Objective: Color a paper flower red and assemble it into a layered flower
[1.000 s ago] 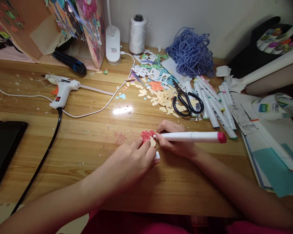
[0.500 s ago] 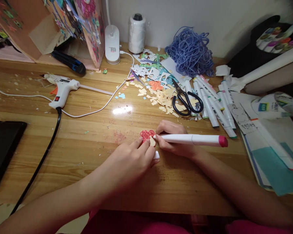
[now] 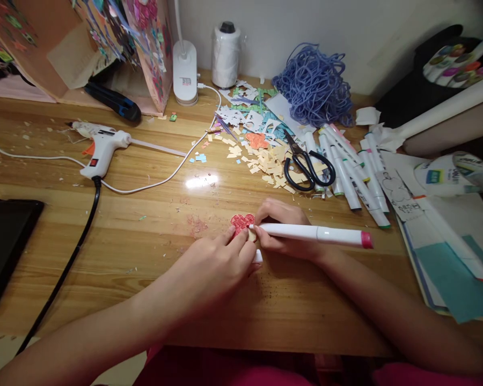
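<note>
A small lobed paper cutout [image 3: 241, 222], like a flower, lies on the wooden table; most of what shows is coloured red, with a pale cream patch near the marker. Fingers of my left hand [image 3: 221, 257] press it down and partly cover it. A white cap-like piece [image 3: 258, 256] pokes out from under that hand. My right hand [image 3: 284, 230] is closed around a white marker [image 3: 306, 232] with a pinkish-red end. The marker lies nearly level, its tip on or just above the cutout.
Black-handled scissors [image 3: 306, 166] lie beside paper scraps [image 3: 265, 161] and several markers [image 3: 352, 177]. A glue gun [image 3: 102, 150] with cords rests at left, near a dark tablet-like device [image 3: 8, 252]. Purple cord [image 3: 314, 86] is heaped behind; papers [image 3: 454, 273] lie at right.
The marker's far end has dipped slightly and its tip has shifted a little left over the cutout. Less of the pale patch shows. My left hand stays in place.
</note>
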A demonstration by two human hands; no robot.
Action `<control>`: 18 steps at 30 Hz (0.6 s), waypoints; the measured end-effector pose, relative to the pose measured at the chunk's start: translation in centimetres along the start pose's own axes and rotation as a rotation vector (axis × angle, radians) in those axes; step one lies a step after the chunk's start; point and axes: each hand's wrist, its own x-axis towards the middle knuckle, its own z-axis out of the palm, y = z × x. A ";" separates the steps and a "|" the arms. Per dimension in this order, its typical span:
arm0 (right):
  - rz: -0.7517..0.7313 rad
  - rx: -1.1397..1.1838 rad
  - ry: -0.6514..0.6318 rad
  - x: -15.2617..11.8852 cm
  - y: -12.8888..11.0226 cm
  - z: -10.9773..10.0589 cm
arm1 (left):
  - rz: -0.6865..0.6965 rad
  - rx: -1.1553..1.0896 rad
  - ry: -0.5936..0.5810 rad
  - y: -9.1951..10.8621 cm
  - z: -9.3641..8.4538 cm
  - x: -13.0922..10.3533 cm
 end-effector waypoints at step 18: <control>0.019 0.044 -0.015 0.0 0.0 0.0 | -0.001 -0.001 0.079 -0.1 0.5 0.0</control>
